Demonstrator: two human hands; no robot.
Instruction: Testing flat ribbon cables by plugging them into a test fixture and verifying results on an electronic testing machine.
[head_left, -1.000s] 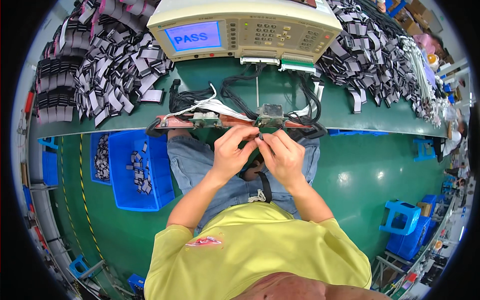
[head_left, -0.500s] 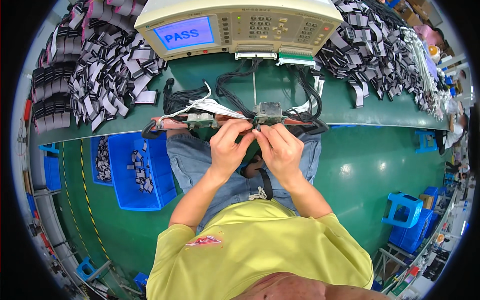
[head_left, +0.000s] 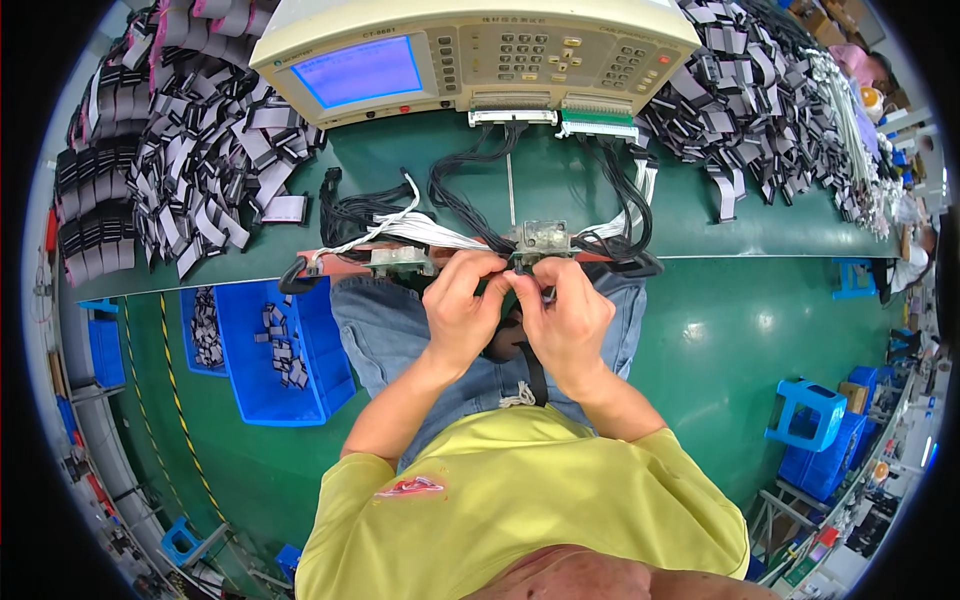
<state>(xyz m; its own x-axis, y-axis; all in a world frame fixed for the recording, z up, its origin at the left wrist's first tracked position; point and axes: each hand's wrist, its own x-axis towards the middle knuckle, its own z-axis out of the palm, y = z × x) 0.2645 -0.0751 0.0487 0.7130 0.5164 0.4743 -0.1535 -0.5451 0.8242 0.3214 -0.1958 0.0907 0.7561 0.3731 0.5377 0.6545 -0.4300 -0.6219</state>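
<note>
My left hand [head_left: 463,310] and my right hand [head_left: 567,318] meet at the table's near edge, thumbs and index fingers pinched together. Between their fingertips shows a small black connector [head_left: 521,268], largely covered by the fingers. Just beyond it is a test socket block [head_left: 543,238] with a clear-grey housing, fixed on a reddish bar [head_left: 345,266]. A second socket board [head_left: 398,261] sits on the same bar to the left. Black wires [head_left: 462,190] and white wires [head_left: 430,230] run to the blocks, the black ones from the cream cable tester [head_left: 470,60] behind.
Piles of short grey ribbon cables with black connectors lie on the green table [head_left: 390,150], a left heap [head_left: 200,170] and a right heap [head_left: 750,100]. White cables [head_left: 845,130] lie far right. A blue bin [head_left: 290,390] holding ribbon pieces stands lower left; a blue stool [head_left: 808,415], lower right.
The tester's screen has gone from large dark lettering to a mostly plain blue display. My hands stay pinched at the socket block; the right one has shifted slightly. The whole view has tilted a little.
</note>
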